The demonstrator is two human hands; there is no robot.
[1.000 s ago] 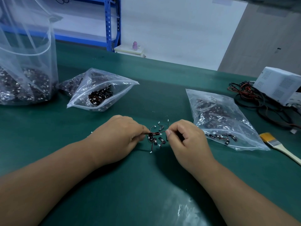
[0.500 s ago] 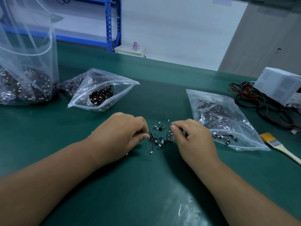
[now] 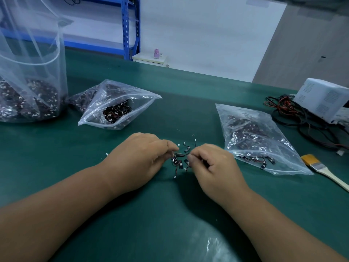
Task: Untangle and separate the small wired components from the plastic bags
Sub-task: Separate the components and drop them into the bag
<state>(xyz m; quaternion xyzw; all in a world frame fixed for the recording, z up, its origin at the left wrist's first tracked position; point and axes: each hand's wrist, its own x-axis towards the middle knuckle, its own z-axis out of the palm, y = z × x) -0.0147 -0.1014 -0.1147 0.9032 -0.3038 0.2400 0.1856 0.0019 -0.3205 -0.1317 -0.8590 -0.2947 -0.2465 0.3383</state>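
Since half a second ago my right hand [image 3: 213, 167] has drawn in toward my left hand [image 3: 139, 159], so the gap between them is narrower. The tangle of small black wired components with white plugs [image 3: 178, 162] sits in that gap, low over the dark green counter [image 3: 151, 224]. Both sets of fingers [image 3: 166, 145] are curled tight: my left thumb and forefinger pinch one side of the tangle, my right ones the other. One dark piece is stretched between the two pinches, its long axis running left to right, and thin wire tails trail toward me, one ending in a white plug. A puffed clear zip bag of parts [image 3: 117, 108] lies beyond my left hand, and a flat clear zip bag of parts [image 3: 260, 140] lies just right of my right hand.
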